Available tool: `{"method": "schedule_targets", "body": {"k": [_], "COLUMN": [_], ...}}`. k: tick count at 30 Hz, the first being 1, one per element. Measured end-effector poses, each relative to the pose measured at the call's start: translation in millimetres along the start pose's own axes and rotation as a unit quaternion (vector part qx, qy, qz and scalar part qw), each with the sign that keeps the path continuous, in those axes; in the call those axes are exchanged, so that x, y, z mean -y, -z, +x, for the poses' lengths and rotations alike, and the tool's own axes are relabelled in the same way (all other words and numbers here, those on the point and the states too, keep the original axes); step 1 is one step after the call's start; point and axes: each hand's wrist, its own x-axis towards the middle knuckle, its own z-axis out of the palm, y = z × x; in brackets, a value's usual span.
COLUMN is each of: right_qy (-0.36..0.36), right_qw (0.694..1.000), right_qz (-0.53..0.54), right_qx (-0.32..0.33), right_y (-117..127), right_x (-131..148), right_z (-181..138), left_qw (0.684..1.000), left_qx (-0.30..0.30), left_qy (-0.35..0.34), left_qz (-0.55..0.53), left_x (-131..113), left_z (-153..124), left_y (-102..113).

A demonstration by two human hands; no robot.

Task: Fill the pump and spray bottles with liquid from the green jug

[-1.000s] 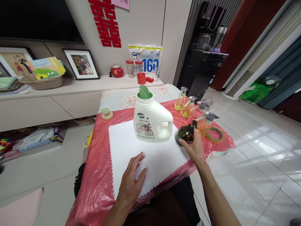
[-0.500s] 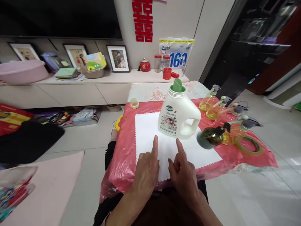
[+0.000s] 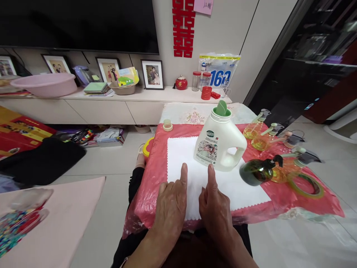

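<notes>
My left hand point(image 3: 171, 206) and my right hand point(image 3: 214, 208) rest side by side on the near edge of a white cloth point(image 3: 192, 178). Each has its index finger stretched forward and the other fingers curled; neither holds anything. The cloth lies on a red plastic cover point(image 3: 150, 186) over a small table. A white detergent jug point(image 3: 220, 143) with an open green cap stands on the cloth just beyond my fingertips. A dark green spray bottle point(image 3: 258, 171) lies on its side to the jug's right.
Several clear spray bottles with yellow liquid point(image 3: 259, 128) and a roll of tape point(image 3: 306, 185) sit on the table's right side. A small cap point(image 3: 167, 125) is at the far left corner. A low cabinet point(image 3: 111, 108) with frames, jars and a pink basin point(image 3: 46, 83) runs behind.
My right hand left the dark green spray bottle and came beside the left on the cloth. Both hands now point with index fingers. The view turned left.
</notes>
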Motion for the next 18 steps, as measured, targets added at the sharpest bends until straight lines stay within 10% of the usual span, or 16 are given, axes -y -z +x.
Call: {"method": "schedule_targets", "body": {"k": [18], "right_qy": [-0.006], "right_qw": [1.0], "right_qz": [-0.002], "right_qx": [0.026], "right_y": [-4.4], "right_x": [-3.4], "right_z": [-0.1], "left_qw": [0.998], "left_qx": [-0.025], "left_qy": [0.009], "left_qz": [-0.05], "left_x": [-2.3], "left_z": [0.4], "left_y": [-2.6]}}
